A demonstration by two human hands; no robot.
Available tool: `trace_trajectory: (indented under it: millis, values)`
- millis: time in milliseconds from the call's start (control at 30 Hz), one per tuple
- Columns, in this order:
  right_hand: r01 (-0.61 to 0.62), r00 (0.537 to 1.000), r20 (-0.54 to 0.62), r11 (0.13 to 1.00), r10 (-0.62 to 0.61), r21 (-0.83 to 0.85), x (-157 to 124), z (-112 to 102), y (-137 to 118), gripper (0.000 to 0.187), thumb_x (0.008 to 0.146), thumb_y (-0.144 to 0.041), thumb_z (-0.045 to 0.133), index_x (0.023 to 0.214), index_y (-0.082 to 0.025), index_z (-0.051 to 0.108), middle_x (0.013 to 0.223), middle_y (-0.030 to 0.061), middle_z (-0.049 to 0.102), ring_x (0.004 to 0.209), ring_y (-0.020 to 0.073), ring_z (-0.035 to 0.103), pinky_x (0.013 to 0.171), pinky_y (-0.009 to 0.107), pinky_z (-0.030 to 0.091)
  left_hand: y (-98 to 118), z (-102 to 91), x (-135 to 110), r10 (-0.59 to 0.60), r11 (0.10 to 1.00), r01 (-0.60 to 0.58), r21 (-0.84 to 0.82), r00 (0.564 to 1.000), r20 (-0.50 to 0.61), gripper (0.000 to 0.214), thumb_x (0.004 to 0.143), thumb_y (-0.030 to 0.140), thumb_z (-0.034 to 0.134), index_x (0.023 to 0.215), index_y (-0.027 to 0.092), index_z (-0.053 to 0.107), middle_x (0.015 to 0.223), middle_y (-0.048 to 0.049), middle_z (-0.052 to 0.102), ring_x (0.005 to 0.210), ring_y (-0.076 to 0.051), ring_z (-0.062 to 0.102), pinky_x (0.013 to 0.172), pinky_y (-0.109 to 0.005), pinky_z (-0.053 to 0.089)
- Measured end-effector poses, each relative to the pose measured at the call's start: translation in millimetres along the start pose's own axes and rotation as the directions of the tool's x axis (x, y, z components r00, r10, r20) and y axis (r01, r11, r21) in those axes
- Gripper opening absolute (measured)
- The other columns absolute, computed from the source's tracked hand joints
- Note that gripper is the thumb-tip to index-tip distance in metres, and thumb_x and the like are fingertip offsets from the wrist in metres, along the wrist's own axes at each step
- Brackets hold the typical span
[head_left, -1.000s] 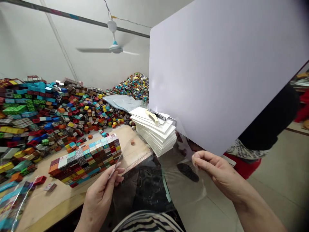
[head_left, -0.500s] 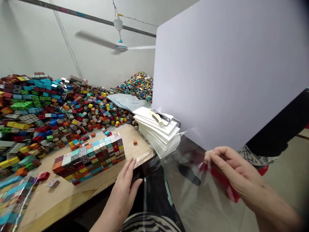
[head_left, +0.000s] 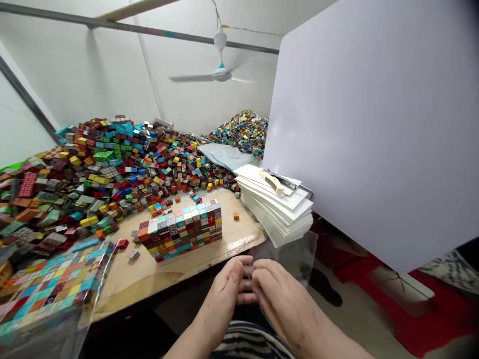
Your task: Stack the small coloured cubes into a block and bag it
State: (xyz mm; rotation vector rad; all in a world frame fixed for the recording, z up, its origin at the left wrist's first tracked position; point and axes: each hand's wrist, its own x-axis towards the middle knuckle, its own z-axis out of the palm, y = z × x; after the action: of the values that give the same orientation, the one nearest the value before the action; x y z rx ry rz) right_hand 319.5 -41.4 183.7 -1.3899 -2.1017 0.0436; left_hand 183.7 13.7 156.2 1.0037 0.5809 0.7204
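Observation:
My left hand (head_left: 229, 285) and my right hand (head_left: 275, 294) meet in front of my lap, fingers pinched together on the edge of a clear plastic bag (head_left: 295, 252). The bag's see-through film rises to the right of my fingers, below the stack of white sheets (head_left: 279, 212). On the wooden board (head_left: 194, 259) just beyond my hands stands a tidy block of small coloured cubes (head_left: 183, 230), stacked in rows. Neither hand touches it.
A huge heap of loose coloured cubes (head_left: 93, 169) covers the table behind. A bagged flat sheet of cubes (head_left: 48, 284) lies at the left. A tool with a cream handle (head_left: 275, 182) rests on the white sheets. A big white panel (head_left: 374, 129) stands right, red stools (head_left: 422, 309) below.
My left hand left the table edge and my right hand came in from the right; both now meet on the clear bag. The view swung left.

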Motion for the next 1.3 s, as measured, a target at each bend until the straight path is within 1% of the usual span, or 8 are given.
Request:
trace_trajectory:
  millis: [100,233,500,667,800,933,1133,1300]
  values:
    - [0.04,0.997,0.071,0.999,-0.04,0.01,0,19,0,0.024,0.085,-0.008,0.043,0.105,-0.016,0.053,0.107,0.0119,0.059,0.098,0.0214,0.054,0.083,0.036,0.049,0,-8.9,-6,-0.07,0.997,0.071,0.037,0.997,-0.035,0.043,0.087,0.051,0.048,0.107,0.014,0.057,0.089,-0.0072,0.062,0.074,-0.013,0.059,0.065,-0.025,0.049]
    - [0.037,0.976,0.21,0.995,-0.054,0.088,-3,29,-2,0.014,0.083,-0.009,0.045,0.086,-0.017,0.056,0.102,0.0109,0.059,0.093,0.0209,0.054,0.081,0.038,0.048,-5,-17.1,-11,-0.183,0.983,0.185,0.011,0.977,-0.107,0.037,0.084,0.046,0.054,0.096,0.012,0.06,0.078,-0.0037,0.062,0.063,-0.01,0.057,0.058,-0.021,0.047]
    - [-0.277,0.885,0.454,0.898,0.101,0.342,-22,32,-2,0.025,0.093,-0.023,0.035,0.074,-0.019,0.051,0.086,0.0032,0.057,0.079,0.0127,0.054,0.072,0.025,0.045,-17,-22.7,-14,-0.347,0.933,0.358,0.027,0.918,-0.191,0.039,0.072,0.044,0.065,0.089,0.009,0.063,0.071,-0.005,0.066,0.057,-0.01,0.059,0.052,-0.019,0.046]
    - [-0.49,0.817,0.498,0.805,0.291,0.334,-29,39,1,0.017,0.091,-0.026,0.038,0.081,-0.021,0.05,0.08,-0.0001,0.058,0.073,0.0127,0.053,0.068,0.025,0.042,-21,-25.0,-15,-0.359,0.922,0.379,0.074,0.913,-0.195,0.037,0.067,0.045,0.067,0.076,0.01,0.062,0.065,-0.0042,0.065,0.053,-0.011,0.06,0.051,-0.022,0.05]
    - [-0.553,0.785,0.502,0.774,0.362,0.307,-30,44,6,0.007,0.086,-0.029,0.047,0.086,-0.022,0.047,0.08,-0.0015,0.055,0.072,0.0128,0.052,0.066,0.026,0.041,-26,-30.1,-16,-0.353,0.908,0.394,0.144,0.903,-0.243,0.034,0.065,0.044,0.068,0.065,0.012,0.056,0.055,-0.0041,0.062,0.047,-0.014,0.06,0.041,-0.019,0.046]
    - [-0.61,0.742,0.532,0.739,0.407,0.287,-31,50,7,0.015,0.082,-0.034,0.052,0.088,-0.023,0.044,0.079,-0.0024,0.051,0.066,0.0119,0.049,0.06,0.025,0.04,-28,-32.4,-19,-0.357,0.911,0.397,0.112,0.895,-0.268,0.033,0.063,0.042,0.071,0.064,0.013,0.056,0.054,-0.0032,0.063,0.046,-0.014,0.061,0.043,-0.021,0.048]
    - [-0.632,0.718,0.534,0.741,0.446,0.229,-34,52,6,0.02,0.082,-0.039,0.05,0.089,-0.023,0.041,0.074,-0.0039,0.05,0.061,0.0118,0.046,0.057,0.025,0.038,-23,-31.3,-24,-0.377,0.916,0.397,0.061,0.902,-0.208,0.031,0.065,0.037,0.07,0.081,0.01,0.065,0.074,-0.0075,0.07,0.055,-0.011,0.062,0.058,-0.022,0.052]
    - [-0.594,0.745,0.515,0.773,0.425,0.221,-36,52,6,0.016,0.085,-0.036,0.046,0.094,-0.022,0.044,0.079,-0.0006,0.054,0.065,0.0132,0.05,0.059,0.027,0.04,-23,-30.4,-24,-0.387,0.916,0.399,0.033,0.904,-0.185,0.032,0.064,0.034,0.072,0.085,0.01,0.065,0.079,-0.009,0.071,0.064,-0.014,0.066,0.064,-0.025,0.053]
